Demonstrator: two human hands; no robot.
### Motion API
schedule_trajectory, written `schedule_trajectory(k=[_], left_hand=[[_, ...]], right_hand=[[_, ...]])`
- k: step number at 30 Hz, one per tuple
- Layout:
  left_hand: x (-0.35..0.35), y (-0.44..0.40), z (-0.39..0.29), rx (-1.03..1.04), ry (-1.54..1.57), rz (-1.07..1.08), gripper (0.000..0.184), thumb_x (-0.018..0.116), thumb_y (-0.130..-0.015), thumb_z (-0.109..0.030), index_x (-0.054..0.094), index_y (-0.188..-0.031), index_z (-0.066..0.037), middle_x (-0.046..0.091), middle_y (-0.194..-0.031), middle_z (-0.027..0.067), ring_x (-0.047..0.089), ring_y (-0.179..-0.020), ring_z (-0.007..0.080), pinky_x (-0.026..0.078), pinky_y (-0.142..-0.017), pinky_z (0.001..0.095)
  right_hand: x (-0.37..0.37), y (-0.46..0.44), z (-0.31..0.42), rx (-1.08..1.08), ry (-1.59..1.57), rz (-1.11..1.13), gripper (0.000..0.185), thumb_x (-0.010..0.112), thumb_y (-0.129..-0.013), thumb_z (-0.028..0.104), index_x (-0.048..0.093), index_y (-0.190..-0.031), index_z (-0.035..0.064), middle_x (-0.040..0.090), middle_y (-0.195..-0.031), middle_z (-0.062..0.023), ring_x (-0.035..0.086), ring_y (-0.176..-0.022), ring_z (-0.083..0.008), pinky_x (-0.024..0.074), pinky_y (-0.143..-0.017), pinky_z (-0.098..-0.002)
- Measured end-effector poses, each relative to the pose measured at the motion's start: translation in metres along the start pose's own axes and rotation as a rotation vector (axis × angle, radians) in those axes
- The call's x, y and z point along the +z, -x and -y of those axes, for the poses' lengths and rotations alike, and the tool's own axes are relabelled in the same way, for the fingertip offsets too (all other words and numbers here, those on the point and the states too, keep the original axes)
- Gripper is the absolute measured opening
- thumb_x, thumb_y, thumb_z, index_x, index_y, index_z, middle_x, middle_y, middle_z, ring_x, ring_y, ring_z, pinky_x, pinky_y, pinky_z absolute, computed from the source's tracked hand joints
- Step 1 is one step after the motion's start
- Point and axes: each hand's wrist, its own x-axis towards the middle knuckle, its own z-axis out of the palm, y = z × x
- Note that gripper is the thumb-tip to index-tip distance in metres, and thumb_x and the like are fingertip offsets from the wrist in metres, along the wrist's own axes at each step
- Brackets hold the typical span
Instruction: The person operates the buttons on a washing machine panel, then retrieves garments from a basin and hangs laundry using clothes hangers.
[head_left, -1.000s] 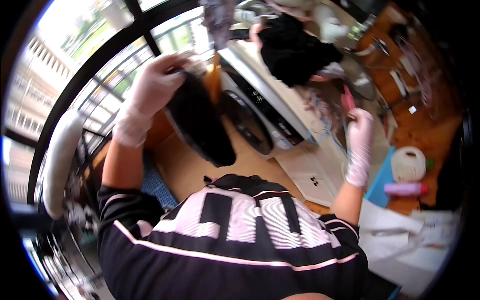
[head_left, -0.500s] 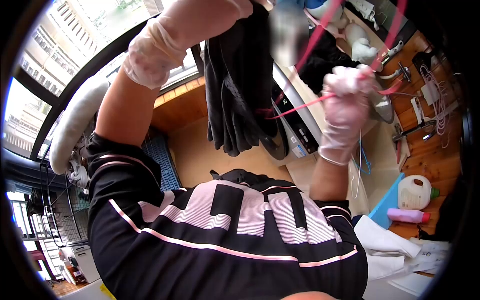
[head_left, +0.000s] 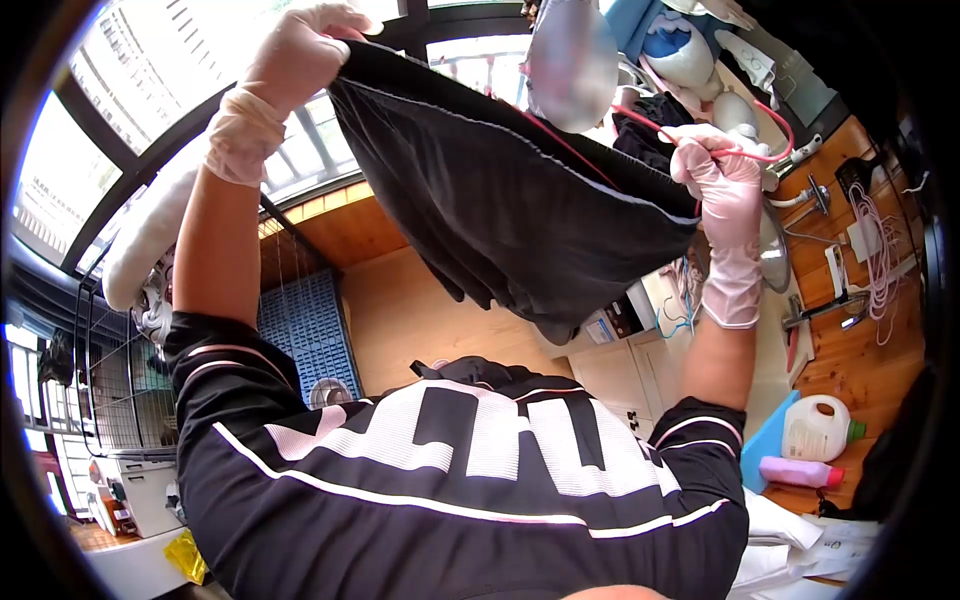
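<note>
A dark garment [head_left: 500, 200] hangs stretched between my two gloved hands, with a pale seam along its spread upper edge. My left hand [head_left: 300, 60], in a thin white glove, is closed on the garment's left corner near the window. Over at the right, my right hand [head_left: 715, 170], also gloved, is closed on a pink hanger [head_left: 785, 135] beside the garment's right corner. Part of the hanger lies inside the opening. Whether my right fingers also pinch the cloth is hard to tell.
Past the garment are plush toys [head_left: 680, 55] and a blurred pale object [head_left: 573, 70]. A wire cage [head_left: 130, 400] and a blue slatted mat [head_left: 310, 330] are at left. At right stand a white jug [head_left: 815, 428], a pink bottle [head_left: 795, 472] and a coiled cable [head_left: 880, 250].
My left hand has moved left and my right hand slightly right. The garment, bunched and hanging before, is now spread wide between them, and the hanger has gone partly into its opening.
</note>
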Motion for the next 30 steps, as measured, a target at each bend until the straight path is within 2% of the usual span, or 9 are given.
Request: schedule_trajectory(k=[3,8,14,18,20,21,24,27,30], left_hand=[[0.008,0.005,0.0,-0.004,-0.047,0.027,0.04,0.044,-0.075,0.006,0.061,-0.111,0.006,0.066,-0.097,0.0156,0.063,-0.089,0.0195,0.049,-0.085,0.0269],[0.011,0.002,0.024,0.054,-0.222,-0.025,0.038,0.044,-0.076,0.004,0.066,-0.107,0.001,0.068,-0.097,0.0138,0.062,-0.086,0.0187,0.048,-0.083,0.0263],[0.015,0.005,0.0,0.065,-0.243,-0.086,0.039,0.043,-0.075,0.004,0.067,-0.106,0.0,0.068,-0.097,0.0144,0.061,-0.085,0.0187,0.048,-0.083,0.0249],[0.018,0.011,-0.024,0.052,0.026,-0.032,0.038,0.043,-0.074,0.007,0.067,-0.103,0.002,0.068,-0.095,0.0115,0.061,-0.087,0.0176,0.048,-0.083,0.0246],[0.021,0.025,-0.053,0.185,0.283,0.054,0.036,0.045,-0.075,0.007,0.068,-0.102,-0.002,0.068,-0.089,0.0099,0.062,-0.077,0.0162,0.051,-0.074,0.0236],[0.013,0.03,-0.059,0.22,0.212,0.262,0.037,0.047,-0.075,0.007,0.066,-0.105,-0.001,0.067,-0.099,0.0132,0.063,-0.083,0.0185,0.052,-0.079,0.0258],[0.003,0.038,-0.058,0.505,0.691,0.781,0.035,0.061,-0.084,-0.007,0.061,-0.118,-0.004,0.066,-0.103,0.0122,0.063,-0.094,0.0197,0.053,-0.083,0.0303],[0.02,0.026,-0.051,0.419,0.39,0.292,0.038,0.064,-0.086,-0.012,0.057,-0.123,-0.005,0.066,-0.107,0.0105,0.063,-0.098,0.0188,0.053,-0.085,0.0284],[0.064,0.03,-0.066,0.421,-0.12,0.141,0.028,0.065,-0.087,-0.019,0.062,-0.112,-0.005,0.067,-0.097,0.0143,0.064,-0.09,0.0206,0.05,-0.077,0.0306]], right_hand=[[0.008,-0.015,0.014,-0.023,0.09,0.181,0.017,0.06,-0.091,0.012,0.064,-0.097,-0.0033,0.057,-0.07,-0.0006,0.05,-0.063,-0.0071,0.0408,-0.06,-0.0192],[0.005,-0.025,0.048,-0.184,0.073,0.103,0.016,0.06,-0.09,0.011,0.065,-0.096,-0.0037,0.059,-0.072,-0.0022,0.052,-0.063,-0.0073,0.0432,-0.059,-0.0202],[0.043,-0.034,0.039,-0.19,0.54,0.458,0.013,0.06,-0.089,0.009,0.066,-0.091,-0.0019,0.059,-0.065,-0.0024,0.051,-0.056,-0.008,0.0428,-0.052,-0.022],[0.049,-0.046,0.051,-0.208,0.641,0.281,0.019,0.062,-0.088,0.019,0.066,-0.086,-0.0002,0.065,-0.071,-0.0094,0.06,-0.06,-0.0205,0.0475,-0.058,-0.0308],[0.055,-0.049,0.029,-0.466,0.825,0.463,0.02,0.064,-0.086,0.019,0.066,-0.086,-0.0007,0.064,-0.073,-0.0131,0.062,-0.065,-0.025,0.0478,-0.061,-0.0307],[0.054,-0.048,0.031,-0.356,0.762,0.418,0.017,0.063,-0.085,0.016,0.064,-0.085,-0.0008,0.062,-0.073,-0.0154,0.059,-0.066,-0.0287,0.0477,-0.064,-0.0309],[0.03,-0.063,0.06,-0.089,0.426,0.229,0.011,0.061,-0.088,0.008,0.063,-0.085,-0.002,0.061,-0.067,-0.0058,0.055,-0.059,-0.0125,0.0458,-0.058,-0.0237],[0.028,-0.06,0.084,-0.122,0.412,0.272,0.009,0.059,-0.09,0.004,0.063,-0.089,-0.0035,0.061,-0.072,-0.0022,0.052,-0.063,-0.0057,0.0448,-0.061,-0.0199],[0.038,-0.059,0.1,-0.26,0.497,0.298,0.008,0.06,-0.088,0.003,0.063,-0.088,-0.0039,0.059,-0.07,-0.0013,0.051,-0.064,-0.0057,0.0446,-0.062,-0.0199]])
